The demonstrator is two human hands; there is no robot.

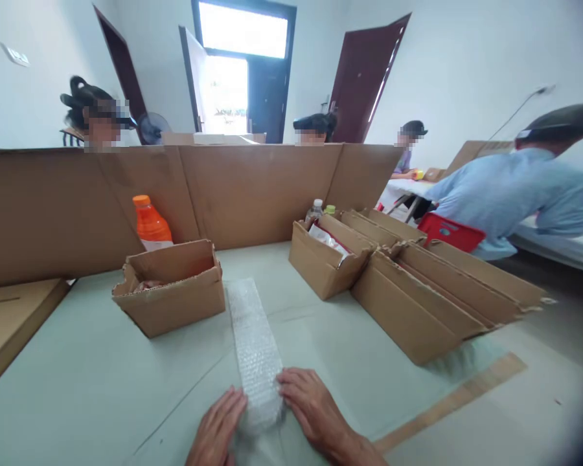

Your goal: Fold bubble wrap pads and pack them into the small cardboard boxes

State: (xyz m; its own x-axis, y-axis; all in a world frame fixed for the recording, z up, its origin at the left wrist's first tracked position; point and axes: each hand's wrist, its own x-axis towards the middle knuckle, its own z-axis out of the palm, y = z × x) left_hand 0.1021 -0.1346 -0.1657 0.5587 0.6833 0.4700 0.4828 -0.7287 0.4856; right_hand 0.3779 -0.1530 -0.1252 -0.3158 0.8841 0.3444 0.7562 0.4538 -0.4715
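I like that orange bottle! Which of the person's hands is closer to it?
Left. The left hand lies on the bubble wrap, on the same side as the orange bottle. The right hand lies farther over. Both are far from it.

Both hands [267, 421] pressing bubble wrap strip [253, 343] on table [78, 388].

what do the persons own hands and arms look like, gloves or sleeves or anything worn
Both hands are bare: no gloves on the left hand or the right hand. No rings, watch or bands show on the fingers or wrists in view. No sleeve reaches the right wrist and the short stretch of forearm visible at the bottom edge; the left arm is cut off by the frame just past the hand.
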